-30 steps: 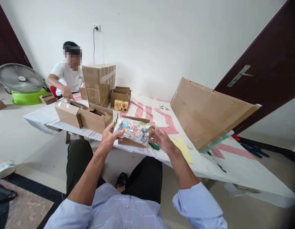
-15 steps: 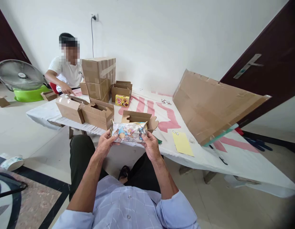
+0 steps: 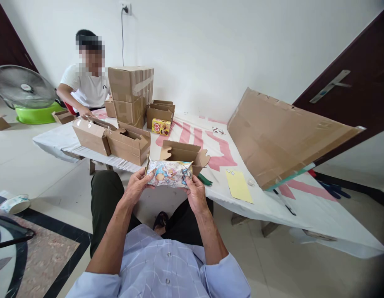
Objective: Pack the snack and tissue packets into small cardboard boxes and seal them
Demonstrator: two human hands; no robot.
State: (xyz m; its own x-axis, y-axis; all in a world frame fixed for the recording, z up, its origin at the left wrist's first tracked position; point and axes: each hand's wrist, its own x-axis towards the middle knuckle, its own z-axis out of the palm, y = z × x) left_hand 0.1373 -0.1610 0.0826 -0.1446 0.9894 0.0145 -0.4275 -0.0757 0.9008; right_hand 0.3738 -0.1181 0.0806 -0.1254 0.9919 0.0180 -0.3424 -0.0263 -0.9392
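Observation:
Both my hands hold a soft printed packet (image 3: 169, 172) with cartoon pictures, level, just in front of the table's near edge. My left hand (image 3: 136, 186) grips its left end, fingers wrapped round it. My right hand (image 3: 195, 192) pinches its right end from below. Right behind the packet an open small cardboard box (image 3: 181, 152) stands on the white and pink table cover (image 3: 192, 140), flaps up.
Two more open cardboard boxes (image 3: 126, 142) sit to the left, taped cartons (image 3: 131, 93) stacked behind. A yellow packet box (image 3: 161, 126), a yellow paper sheet (image 3: 238, 186), a green-handled tool (image 3: 205, 179) and a large tilted cardboard sheet (image 3: 279, 136) lie nearby. Another person (image 3: 83, 89) works at the far end.
I pulled the packet off the open box toward me, down to the table's edge. My right hand shifted from the box's side to the packet's right end.

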